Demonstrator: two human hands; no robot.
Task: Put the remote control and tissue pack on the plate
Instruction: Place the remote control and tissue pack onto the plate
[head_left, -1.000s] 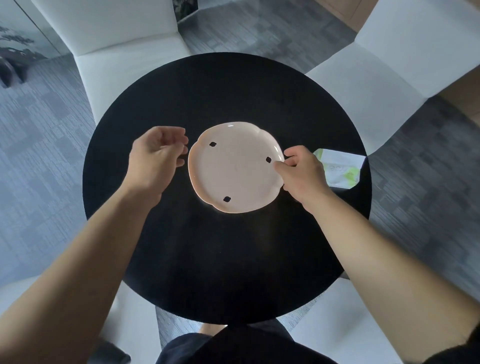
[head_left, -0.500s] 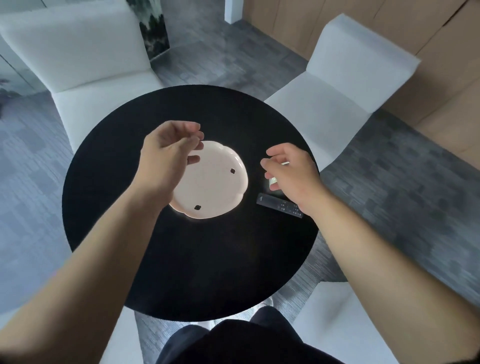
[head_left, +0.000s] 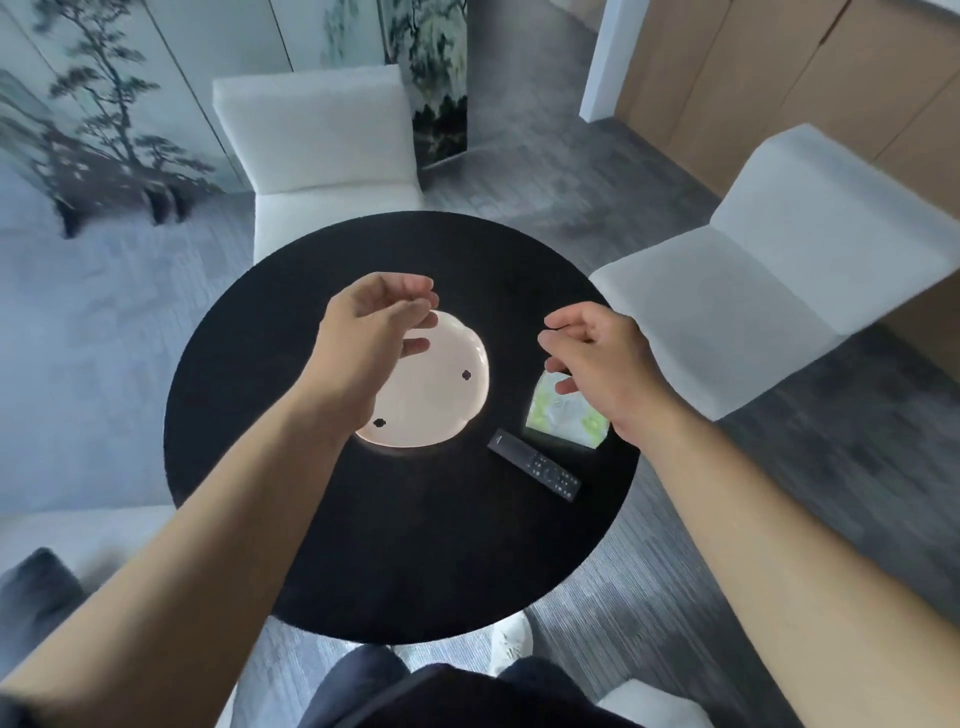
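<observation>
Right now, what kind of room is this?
Probably a lounge or meeting nook, not a kitchen: a round black table ringed by white armless chairs, a painted folding screen behind, grey carpet, wood wall panels.

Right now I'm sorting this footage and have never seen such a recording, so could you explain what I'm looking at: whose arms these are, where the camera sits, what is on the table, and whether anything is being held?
There is no machine here. A person wears one wide-angle camera on the head, looking forward and down, so the two bare arms reaching in from below are that person's own.

The left hand hovers over the near-left part of a pale plate, fingers loosely curled and holding nothing. The right hand hangs above a tissue pack, also empty, with its fingers open.

Everything lies on a round black table. The plate has nothing on it. The tissue pack, white and green, lies to the right of the plate, and a dark remote control lies just in front of the pack. Both are off the plate. White chairs stand around the table.
</observation>
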